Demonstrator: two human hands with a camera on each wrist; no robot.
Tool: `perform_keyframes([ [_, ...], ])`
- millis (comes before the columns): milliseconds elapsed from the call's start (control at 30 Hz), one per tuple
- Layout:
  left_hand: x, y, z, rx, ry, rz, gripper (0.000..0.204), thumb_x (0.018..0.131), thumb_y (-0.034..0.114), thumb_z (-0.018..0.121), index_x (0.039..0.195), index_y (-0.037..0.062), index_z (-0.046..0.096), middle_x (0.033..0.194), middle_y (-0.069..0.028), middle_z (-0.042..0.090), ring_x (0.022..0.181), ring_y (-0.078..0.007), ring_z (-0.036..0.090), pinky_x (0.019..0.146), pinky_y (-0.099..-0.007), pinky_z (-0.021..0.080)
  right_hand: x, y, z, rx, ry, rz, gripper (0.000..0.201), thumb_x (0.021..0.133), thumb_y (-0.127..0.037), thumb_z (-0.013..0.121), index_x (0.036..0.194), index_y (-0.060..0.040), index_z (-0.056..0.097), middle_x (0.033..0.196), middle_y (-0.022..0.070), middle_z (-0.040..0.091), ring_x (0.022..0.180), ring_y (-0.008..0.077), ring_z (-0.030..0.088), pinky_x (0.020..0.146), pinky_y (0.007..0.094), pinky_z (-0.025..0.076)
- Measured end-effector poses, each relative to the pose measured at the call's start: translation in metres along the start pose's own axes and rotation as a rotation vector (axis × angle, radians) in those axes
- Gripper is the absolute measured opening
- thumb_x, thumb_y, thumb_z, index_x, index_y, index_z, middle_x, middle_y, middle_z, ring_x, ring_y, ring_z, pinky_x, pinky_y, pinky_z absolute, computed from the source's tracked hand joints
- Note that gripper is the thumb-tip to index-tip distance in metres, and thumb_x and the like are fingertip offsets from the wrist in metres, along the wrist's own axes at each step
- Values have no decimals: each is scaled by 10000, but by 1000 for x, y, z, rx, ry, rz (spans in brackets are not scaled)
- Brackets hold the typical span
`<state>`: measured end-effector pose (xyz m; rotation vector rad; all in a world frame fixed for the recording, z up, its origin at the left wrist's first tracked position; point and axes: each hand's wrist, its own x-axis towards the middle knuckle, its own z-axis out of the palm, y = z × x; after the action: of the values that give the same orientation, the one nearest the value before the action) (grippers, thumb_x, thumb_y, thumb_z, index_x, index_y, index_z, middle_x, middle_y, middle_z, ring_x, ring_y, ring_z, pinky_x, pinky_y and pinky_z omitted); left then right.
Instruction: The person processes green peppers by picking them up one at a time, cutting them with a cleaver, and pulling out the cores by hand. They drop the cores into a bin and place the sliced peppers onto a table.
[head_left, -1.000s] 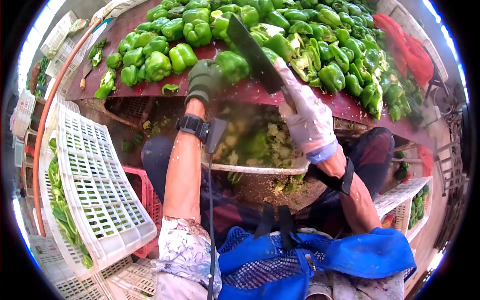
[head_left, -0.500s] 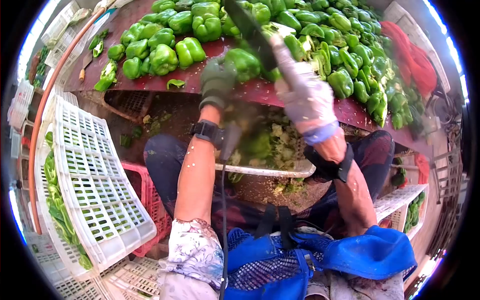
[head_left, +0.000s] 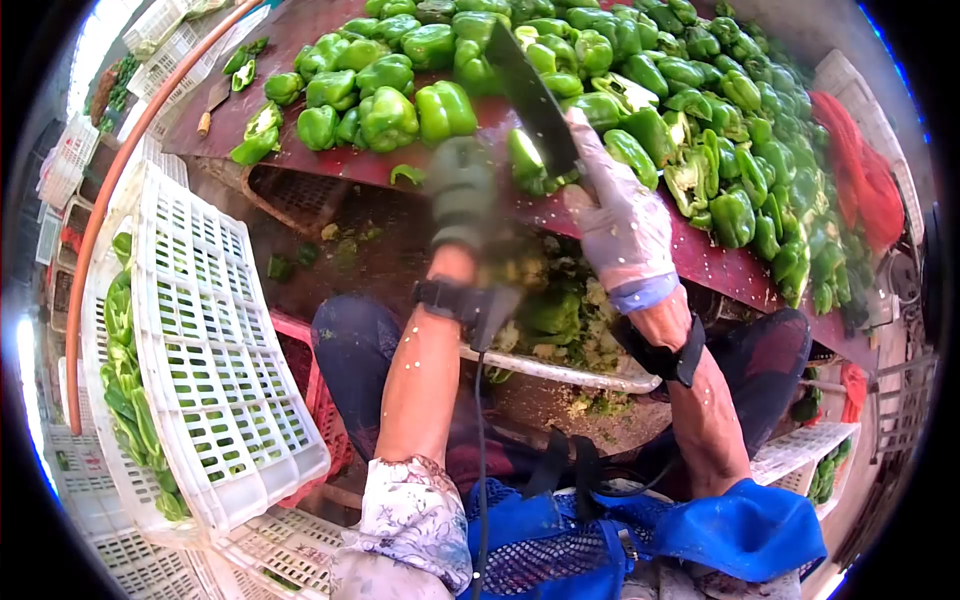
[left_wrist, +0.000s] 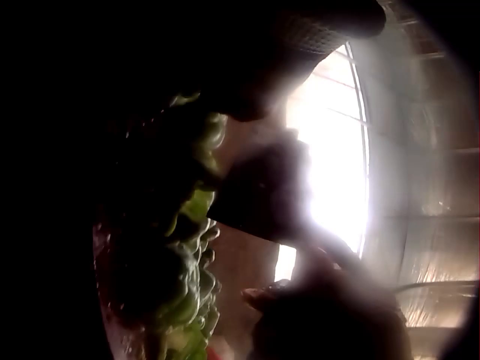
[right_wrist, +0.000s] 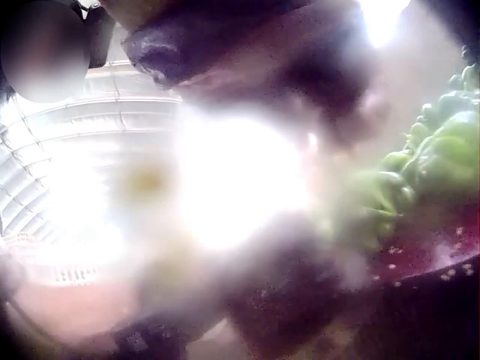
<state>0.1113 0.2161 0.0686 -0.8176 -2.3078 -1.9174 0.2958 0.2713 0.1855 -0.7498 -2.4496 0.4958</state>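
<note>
Cutting seems under way: the right hand (head_left: 624, 226) grips a cleaver (head_left: 532, 98) beside a green bell pepper (head_left: 523, 160) near the surface (head_left: 370, 170) front edge; the left hand (head_left: 461, 192) is too blurred to tell. Next probably needs the pepper steadied.

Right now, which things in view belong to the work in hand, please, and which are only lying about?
Seem part of the work:
knife, in the right grip
green peppers
table
scrap tray

Seem only lying about:
wooden-handled tool
red netting
</note>
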Motion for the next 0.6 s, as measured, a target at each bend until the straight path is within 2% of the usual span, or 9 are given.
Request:
perform_keyframes([
  [67, 8, -9, -19, 210, 144, 303, 85, 949, 100, 577, 1014, 55, 608, 772, -68, 632, 518, -120, 556, 410, -260, 428, 7, -16, 10, 6, 23, -34, 687, 818, -118, 652, 1448, -266, 420, 1027, 148, 662, 902, 323, 653, 785, 394, 521],
  [133, 25, -9, -33, -229, 282, -232, 93, 948, 84, 573, 1033, 50, 592, 753, -66, 619, 514, -121, 552, 401, -257, 424, 14, -27, 15, 1, -98, 23, 690, 821, -126, 653, 1454, -255, 410, 1024, 154, 659, 917, 333, 644, 795, 407, 512],
  [267, 51, -4, -79, -385, 606, -181, 66, 930, 77, 561, 992, 75, 582, 719, -33, 585, 502, -117, 515, 391, -257, 400, 22, -41, 32, 87, -85, -66, 689, 822, -121, 650, 1453, -257, 410, 991, 150, 656, 907, 332, 642, 796, 404, 515],
  [400, 55, -10, -89, -558, 525, -395, 77, 931, 108, 556, 1004, 83, 561, 768, -28, 553, 562, -116, 522, 427, -261, 459, 42, -72, 36, 106, 52, -202, 693, 812, -99, 645, 1447, -260, 420, 991, 138, 659, 898, 313, 649, 796, 381, 522],
  [433, 56, -24, -86, -565, 482, -436, 104, 933, 123, 560, 1029, 82, 558, 793, -35, 550, 571, -124, 525, 446, -273, 485, 45, -81, 35, 132, 78, -224, 706, 806, -87, 649, 1452, -254, 417, 981, 133, 659, 864, 304, 656, 741, 397, 526],
  [500, 64, -60, -79, -412, 495, -373, 159, 931, 135, 573, 1073, 64, 565, 772, -24, 545, 598, -128, 527, 470, -273, 474, 52, -91, 49, 49, 96, -252, 707, 813, -100, 639, 1464, -230, 394, 956, 151, 659, 822, 312, 659, 692, 417, 522],
  [533, 63, -57, -80, -375, 471, -338, 183, 928, 145, 584, 1084, 50, 574, 777, -27, 556, 619, -125, 524, 508, -276, 470, 54, -96, 58, 8, 103, -264, 708, 817, -107, 634, 1469, -217, 382, 943, 160, 659, 801, 315, 661, 667, 427, 520],
  [567, 61, -44, -83, -339, 449, -303, 207, 924, 154, 594, 1095, 36, 583, 783, -30, 567, 641, -123, 522, 546, -279, 465, 62, -107, 70, -228, -121, -153, 689, 837, -135, 611, 1473, -149, 346, 909, 193, 657, 731, 335, 658, 610, 446, 508],
  [600, 58, -29, -81, -367, 412, -277, 233, 921, 171, 606, 1098, 19, 595, 796, -37, 586, 665, -124, 521, 587, -287, 459, 64, -92, 94, -205, -106, -239, 602, 851, -114, 570, 1422, -99, 380, 894, 205, 663, 727, 342, 666, 614, 446, 516],
])
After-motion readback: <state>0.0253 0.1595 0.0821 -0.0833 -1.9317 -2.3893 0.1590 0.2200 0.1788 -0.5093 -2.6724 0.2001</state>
